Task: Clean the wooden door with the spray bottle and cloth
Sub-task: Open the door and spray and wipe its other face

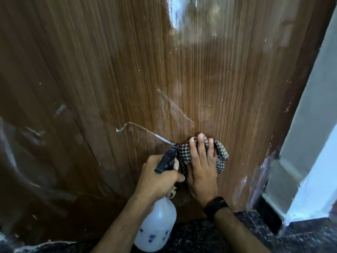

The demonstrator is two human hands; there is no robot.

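The brown wooden door fills the view, wet and streaked near the top. My left hand grips the neck of a white spray bottle with a black trigger head, and a thin jet of liquid shoots from the nozzle up and to the left onto the door. Just to its right, my right hand presses a black-and-white checked cloth flat against the lower part of the door, fingers spread over it. A dark band sits on that wrist.
A white door frame and wall runs down the right side. Dark speckled stone floor lies below the door. Clear plastic film peels from the door's left part.
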